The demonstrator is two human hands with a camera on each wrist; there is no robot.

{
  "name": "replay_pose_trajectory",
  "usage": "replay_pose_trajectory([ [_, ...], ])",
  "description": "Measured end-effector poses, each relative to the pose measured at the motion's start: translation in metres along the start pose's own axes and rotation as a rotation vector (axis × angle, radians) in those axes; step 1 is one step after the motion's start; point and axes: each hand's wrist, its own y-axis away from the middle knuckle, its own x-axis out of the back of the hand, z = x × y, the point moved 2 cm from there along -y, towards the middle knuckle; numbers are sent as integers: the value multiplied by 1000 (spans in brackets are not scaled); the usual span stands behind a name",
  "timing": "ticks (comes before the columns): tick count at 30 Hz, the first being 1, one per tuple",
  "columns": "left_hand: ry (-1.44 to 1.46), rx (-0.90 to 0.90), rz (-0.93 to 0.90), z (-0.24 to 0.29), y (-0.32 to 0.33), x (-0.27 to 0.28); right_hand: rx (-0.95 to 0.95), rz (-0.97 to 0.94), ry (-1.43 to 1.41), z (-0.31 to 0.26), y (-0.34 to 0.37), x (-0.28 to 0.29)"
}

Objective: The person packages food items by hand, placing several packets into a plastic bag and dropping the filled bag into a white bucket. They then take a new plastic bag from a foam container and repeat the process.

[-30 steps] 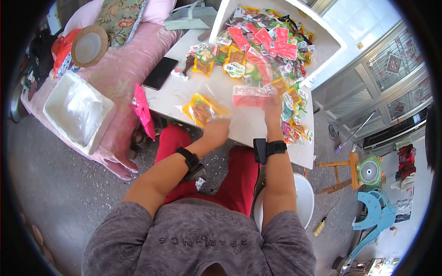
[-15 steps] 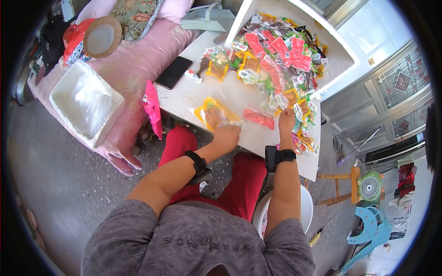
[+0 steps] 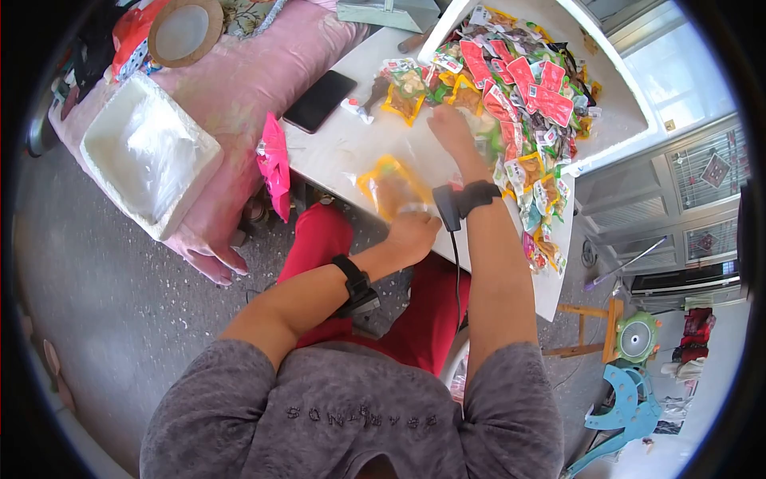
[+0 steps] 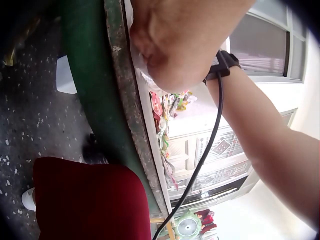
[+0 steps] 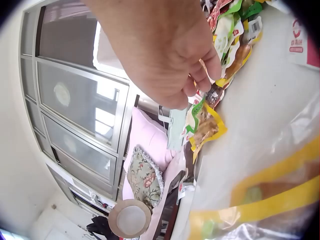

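In the head view, my left hand [image 3: 413, 238] grips the edge of a clear plastic bag at the table's front edge; a yellow-edged food packet [image 3: 389, 188] shows through the plastic. The left wrist view shows that hand [image 4: 182, 50] from behind, its fingertips hidden. My right hand [image 3: 453, 132] is over the near side of the packet pile [image 3: 523, 100]. In the right wrist view its bent fingers [image 5: 202, 75] are spread a little above yellow-edged packets [image 5: 207, 127], with nothing seen held. A red and white packet [image 5: 304, 44] lies on the table at that view's right edge.
A white foam box [image 3: 650, 120] lies behind the pile. On the white table [image 3: 319, 156], a black phone [image 3: 320, 101] and a pink packet [image 3: 274, 166] are at the left. Another foam box [image 3: 152, 156] rests on the pink bed.
My right hand has left the red packet and moved inward to the yellow-edged packets. My left hand still holds the bag. The head view has shifted, moving the scene within it.
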Motion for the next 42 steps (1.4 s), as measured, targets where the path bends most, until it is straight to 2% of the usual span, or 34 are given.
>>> replay_pose_trajectory([
  [2,-5,-27,25,1,0,2,54,-46,-1,-6,-13,-15],
  [5,-12,-63,23,-3,2,-1,169,-66,146,-18,-28,-34],
  [11,20,-116,105,-2,0,6,159,-181,559,-44,-30,-51],
  [17,25,-106,84,-4,-1,8,213,8,703,-23,-38,-69],
  [20,2,-115,82,-5,0,6,227,2,502,-16,-34,-61],
  [23,-54,-120,70,-4,2,4,18,-21,415,-27,-20,-33],
  [26,-70,-128,59,-6,2,2,29,181,153,-14,-1,-8],
  [29,-55,-88,46,-2,0,5,-226,108,-406,-4,23,18],
  [30,-40,-77,41,-2,0,4,-373,49,-800,-9,33,25],
  [33,-25,-45,12,-2,0,3,-601,26,-1101,1,62,39],
  [35,-47,-38,-14,-1,-1,5,-609,33,-1179,14,78,40],
  [42,-85,49,-110,2,-3,4,-645,124,-1420,7,138,63],
])
